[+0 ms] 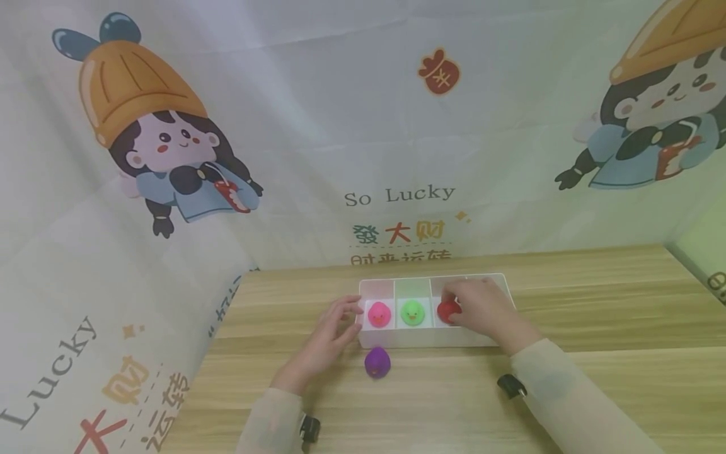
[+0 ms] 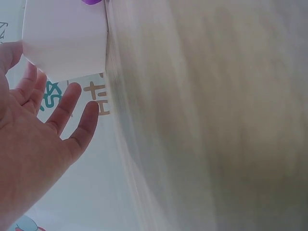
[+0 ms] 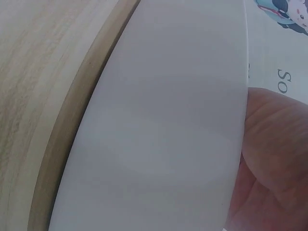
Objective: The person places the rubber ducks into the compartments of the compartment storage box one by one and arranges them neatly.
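A white divided box (image 1: 437,338) stands on the table, with a pink toy duck (image 1: 379,314) in its left compartment and a green toy duck (image 1: 413,313) in the middle one. In the right compartment my right hand (image 1: 484,307) pinches a red toy duck (image 1: 446,311), partly hidden by the fingers. The right wrist view has this hand (image 3: 274,144) behind the box's white wall (image 3: 159,120). My left hand (image 1: 331,329) rests its spread, slightly bent fingers at the box's left end, also visible in the left wrist view. In front of the box sits a purple toy duck (image 1: 377,364).
The wood-grain table (image 1: 431,403) runs back to a printed cloth (image 1: 317,113) hanging behind and to the left. Black devices (image 1: 512,386) are worn at both wrists.
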`<move>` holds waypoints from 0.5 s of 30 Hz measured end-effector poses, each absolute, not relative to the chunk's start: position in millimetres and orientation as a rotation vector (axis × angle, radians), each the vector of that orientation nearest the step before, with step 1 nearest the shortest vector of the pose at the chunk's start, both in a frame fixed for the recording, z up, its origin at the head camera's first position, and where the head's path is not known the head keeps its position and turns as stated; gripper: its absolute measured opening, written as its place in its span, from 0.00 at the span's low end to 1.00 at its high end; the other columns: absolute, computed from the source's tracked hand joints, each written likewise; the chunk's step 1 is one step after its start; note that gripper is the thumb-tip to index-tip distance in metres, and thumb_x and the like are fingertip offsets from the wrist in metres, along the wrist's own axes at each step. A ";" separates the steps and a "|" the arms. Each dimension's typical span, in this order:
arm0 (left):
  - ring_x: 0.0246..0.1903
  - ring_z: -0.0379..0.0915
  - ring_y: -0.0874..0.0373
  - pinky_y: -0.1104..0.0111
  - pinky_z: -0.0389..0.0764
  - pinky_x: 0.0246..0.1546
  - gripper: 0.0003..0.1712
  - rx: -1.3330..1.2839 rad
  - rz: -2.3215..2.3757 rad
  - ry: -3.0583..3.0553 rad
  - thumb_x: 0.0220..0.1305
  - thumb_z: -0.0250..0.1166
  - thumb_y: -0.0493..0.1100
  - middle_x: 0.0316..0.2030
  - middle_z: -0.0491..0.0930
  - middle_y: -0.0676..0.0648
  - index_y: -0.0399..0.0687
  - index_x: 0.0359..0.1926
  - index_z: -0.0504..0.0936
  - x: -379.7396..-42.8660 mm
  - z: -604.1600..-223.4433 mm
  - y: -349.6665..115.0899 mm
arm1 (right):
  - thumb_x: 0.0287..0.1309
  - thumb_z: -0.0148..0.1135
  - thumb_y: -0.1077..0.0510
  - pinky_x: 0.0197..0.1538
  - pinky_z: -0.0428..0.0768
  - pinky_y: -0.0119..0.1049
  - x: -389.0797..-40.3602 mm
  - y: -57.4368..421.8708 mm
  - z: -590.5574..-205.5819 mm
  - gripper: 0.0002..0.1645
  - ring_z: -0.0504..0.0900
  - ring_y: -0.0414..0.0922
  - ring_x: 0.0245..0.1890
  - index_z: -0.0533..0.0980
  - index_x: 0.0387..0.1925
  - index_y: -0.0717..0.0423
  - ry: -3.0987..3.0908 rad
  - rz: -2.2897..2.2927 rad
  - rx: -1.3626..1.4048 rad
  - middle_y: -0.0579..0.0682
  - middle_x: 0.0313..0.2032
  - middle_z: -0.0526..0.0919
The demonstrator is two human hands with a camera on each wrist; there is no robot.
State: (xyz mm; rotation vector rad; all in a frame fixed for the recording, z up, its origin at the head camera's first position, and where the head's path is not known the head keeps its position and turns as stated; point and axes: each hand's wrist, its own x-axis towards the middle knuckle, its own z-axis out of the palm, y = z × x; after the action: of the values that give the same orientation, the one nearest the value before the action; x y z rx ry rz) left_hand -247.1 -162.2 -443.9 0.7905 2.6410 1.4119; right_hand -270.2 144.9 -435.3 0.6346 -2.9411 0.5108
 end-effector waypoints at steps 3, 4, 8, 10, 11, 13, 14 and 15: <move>0.54 0.59 0.44 0.49 0.63 0.51 0.15 0.796 1.379 2.657 0.63 0.53 0.42 0.62 0.54 0.50 0.44 0.50 0.66 -254.0 -454.4 -165.5 | 0.37 0.71 0.57 0.32 0.67 0.35 -270.2 145.1 -434.6 0.13 0.68 0.41 0.26 0.74 0.26 0.45 -2.948 0.552 0.630 0.39 0.24 0.74; 0.54 0.59 0.45 0.50 0.63 0.51 0.15 0.798 1.362 2.665 0.63 0.52 0.44 0.62 0.53 0.51 0.46 0.50 0.66 -256.1 -457.7 -166.5 | 0.37 0.71 0.57 0.31 0.68 0.34 -270.3 145.1 -434.7 0.14 0.68 0.41 0.26 0.74 0.27 0.45 -2.949 0.566 0.627 0.40 0.24 0.74; 0.54 0.59 0.48 0.51 0.64 0.52 0.15 0.800 1.338 2.675 0.63 0.52 0.46 0.62 0.53 0.55 0.50 0.50 0.66 -260.3 -464.7 -168.5 | 0.37 0.72 0.57 0.35 0.70 0.35 -270.0 144.7 -435.7 0.15 0.70 0.41 0.29 0.75 0.29 0.46 -2.933 0.615 0.616 0.41 0.28 0.76; 0.54 0.59 0.48 0.52 0.63 0.52 0.15 0.792 1.335 2.674 0.63 0.52 0.47 0.62 0.53 0.55 0.51 0.50 0.66 -260.2 -465.1 -168.7 | 0.38 0.71 0.56 0.38 0.72 0.36 -268.7 144.2 -436.2 0.15 0.71 0.41 0.32 0.76 0.32 0.47 -2.919 0.633 0.593 0.42 0.31 0.77; 0.54 0.58 0.48 0.52 0.63 0.52 0.15 0.787 1.334 2.673 0.63 0.52 0.47 0.62 0.53 0.56 0.51 0.50 0.66 -260.0 -464.9 -168.8 | 0.40 0.70 0.56 0.40 0.72 0.37 -267.9 143.9 -436.4 0.15 0.71 0.41 0.33 0.76 0.33 0.47 -2.906 0.636 0.584 0.42 0.33 0.78; 0.54 0.58 0.49 0.52 0.63 0.52 0.15 0.776 1.329 2.675 0.63 0.52 0.47 0.62 0.53 0.56 0.50 0.50 0.66 -258.8 -463.2 -168.6 | 0.42 0.68 0.55 0.42 0.73 0.39 -265.7 143.1 -436.9 0.14 0.72 0.42 0.35 0.77 0.35 0.48 -2.868 0.640 0.580 0.42 0.35 0.78; 0.54 0.58 0.48 0.52 0.64 0.52 0.15 0.778 1.324 2.676 0.63 0.52 0.47 0.62 0.53 0.55 0.50 0.50 0.66 -258.1 -462.1 -168.3 | 0.43 0.67 0.54 0.43 0.72 0.39 -264.4 142.7 -437.0 0.14 0.72 0.42 0.36 0.77 0.36 0.48 -2.845 0.633 0.577 0.42 0.36 0.78; 0.54 0.58 0.48 0.51 0.64 0.51 0.15 0.782 1.319 2.679 0.64 0.52 0.46 0.62 0.53 0.54 0.49 0.50 0.66 -257.2 -460.4 -167.9 | 0.44 0.66 0.54 0.44 0.72 0.40 -263.1 142.4 -437.3 0.13 0.73 0.43 0.37 0.77 0.36 0.48 -2.817 0.628 0.586 0.42 0.36 0.78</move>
State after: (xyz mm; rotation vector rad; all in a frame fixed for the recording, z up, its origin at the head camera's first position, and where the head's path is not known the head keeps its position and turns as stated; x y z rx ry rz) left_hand -257.2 -167.9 -460.4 0.7825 2.6791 1.3195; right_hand -263.1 142.4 -437.3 0.5859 -2.8172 0.6285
